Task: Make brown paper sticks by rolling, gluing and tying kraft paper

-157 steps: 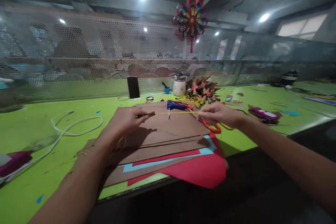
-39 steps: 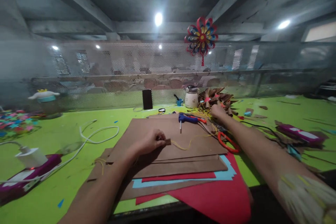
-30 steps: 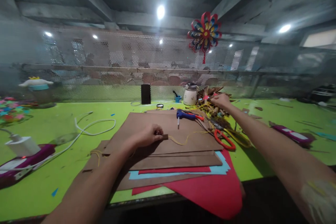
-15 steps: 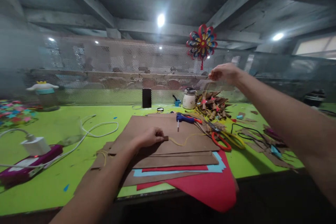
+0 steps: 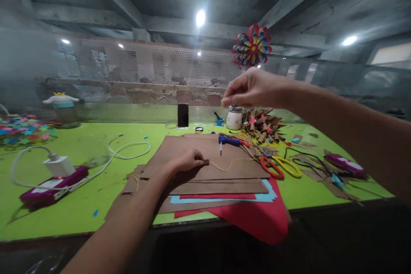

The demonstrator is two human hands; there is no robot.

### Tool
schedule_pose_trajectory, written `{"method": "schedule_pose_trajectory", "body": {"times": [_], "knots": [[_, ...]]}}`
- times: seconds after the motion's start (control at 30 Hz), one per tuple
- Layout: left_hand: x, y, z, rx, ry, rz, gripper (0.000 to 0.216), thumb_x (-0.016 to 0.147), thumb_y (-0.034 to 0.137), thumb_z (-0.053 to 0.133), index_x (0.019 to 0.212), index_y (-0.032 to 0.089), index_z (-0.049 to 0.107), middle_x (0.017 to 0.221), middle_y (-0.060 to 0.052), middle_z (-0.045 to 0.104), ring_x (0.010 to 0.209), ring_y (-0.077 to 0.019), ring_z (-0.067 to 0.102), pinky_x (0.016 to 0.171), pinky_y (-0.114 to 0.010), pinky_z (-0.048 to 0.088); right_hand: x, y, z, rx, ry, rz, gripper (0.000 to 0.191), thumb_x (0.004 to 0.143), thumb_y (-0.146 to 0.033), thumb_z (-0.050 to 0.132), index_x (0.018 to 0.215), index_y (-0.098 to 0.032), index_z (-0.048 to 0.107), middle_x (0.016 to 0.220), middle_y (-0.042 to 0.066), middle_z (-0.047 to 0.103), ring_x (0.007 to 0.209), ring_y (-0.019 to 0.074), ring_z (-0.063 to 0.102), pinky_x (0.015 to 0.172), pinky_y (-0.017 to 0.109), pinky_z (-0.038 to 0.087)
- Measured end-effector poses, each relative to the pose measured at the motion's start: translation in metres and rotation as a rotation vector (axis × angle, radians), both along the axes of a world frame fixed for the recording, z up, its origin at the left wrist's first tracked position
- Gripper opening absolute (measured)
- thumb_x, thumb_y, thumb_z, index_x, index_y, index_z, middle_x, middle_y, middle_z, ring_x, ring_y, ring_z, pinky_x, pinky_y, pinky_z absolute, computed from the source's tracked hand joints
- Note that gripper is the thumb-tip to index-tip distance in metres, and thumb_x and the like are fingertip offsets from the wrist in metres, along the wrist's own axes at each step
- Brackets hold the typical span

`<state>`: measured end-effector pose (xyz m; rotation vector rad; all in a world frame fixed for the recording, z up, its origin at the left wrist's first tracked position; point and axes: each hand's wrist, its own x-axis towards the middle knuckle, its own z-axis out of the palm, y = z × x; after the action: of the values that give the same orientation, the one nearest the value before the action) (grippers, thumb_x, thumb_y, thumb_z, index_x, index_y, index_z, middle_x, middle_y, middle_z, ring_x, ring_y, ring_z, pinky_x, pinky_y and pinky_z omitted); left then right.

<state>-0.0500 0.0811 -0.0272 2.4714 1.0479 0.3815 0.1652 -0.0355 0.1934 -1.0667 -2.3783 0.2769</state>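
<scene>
My left hand point(image 5: 190, 159) rests on a stack of brown paper sheets point(image 5: 180, 145), its fingers closed on a small brown paper roll point(image 5: 206, 162). From the roll a thin yellow string point(image 5: 226, 168) runs loosely to the right across the sheet. My right hand point(image 5: 247, 87) is raised above the back of the table with thumb and fingers pinched together; whatever is between them is too fine to make out. A glue gun point(image 5: 228, 139) with a blue body lies on the sheets' far edge. Just right of the stack are scissors with orange point(image 5: 272, 168) and yellow handles.
Red paper point(image 5: 266, 218) hangs over the front edge. A white jar point(image 5: 234, 119) stands beside a heap of brown paper rolls point(image 5: 265, 125). Purple power strips point(image 5: 53, 188) with cables lie on both sides. A phone point(image 5: 183, 114) leans against the mesh screen. A paper flower point(image 5: 253, 47) hangs behind.
My right hand has moved left and closer, from beside the hanging flower to in front of the white jar. My left hand still holds the roll on the sheets. The view has shifted slightly.
</scene>
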Motion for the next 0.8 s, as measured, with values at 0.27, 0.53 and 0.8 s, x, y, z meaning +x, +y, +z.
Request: {"method": "schedule_pose_trajectory", "body": {"times": [0.27, 0.53, 0.8], "knots": [[0.001, -0.005, 0.004, 0.004, -0.021, -0.017, 0.039, 0.072, 0.049, 0.056, 0.085, 0.014, 0.069, 0.073, -0.005, 0.066, 0.067, -0.0155, 0.050, 0.062, -0.024, 0.038, -0.028, -0.044, -0.031, -0.038, -0.346, 0.246, 0.022, 0.078, -0.034, 0.058, 0.075, -0.016, 0.069, 0.048, -0.006, 0.046, 0.044, 0.0038, 0.035, 0.043, 0.020, 0.026], [0.000, 0.003, -0.003, 0.057, 0.023, -0.010, 0.037, 0.074, 0.046, 0.052, 0.084, 0.013, 0.069, 0.075, -0.006, 0.066, 0.064, -0.0147, 0.051, 0.058, -0.024, 0.036, 0.027, 0.028, -0.034, 0.220, -0.368, -0.071, 0.016, 0.074, -0.028, 0.061, 0.064, -0.017, 0.066, 0.050, -0.004, 0.055, 0.047, 0.0073, 0.042, 0.050, 0.023, 0.031], [0.000, 0.005, 0.000, 0.059, 0.028, -0.029, 0.037, 0.074, 0.046, 0.053, 0.086, 0.015, 0.069, 0.077, -0.005, 0.067, 0.066, -0.0151, 0.052, 0.061, -0.024, 0.036, 0.156, 0.097, 0.008, 0.922, 0.252, -0.770, 0.017, 0.081, -0.023, 0.052, 0.064, -0.020, 0.057, 0.060, 0.003, 0.058, 0.065, 0.0144, 0.045, 0.069, 0.029, 0.034]]}}
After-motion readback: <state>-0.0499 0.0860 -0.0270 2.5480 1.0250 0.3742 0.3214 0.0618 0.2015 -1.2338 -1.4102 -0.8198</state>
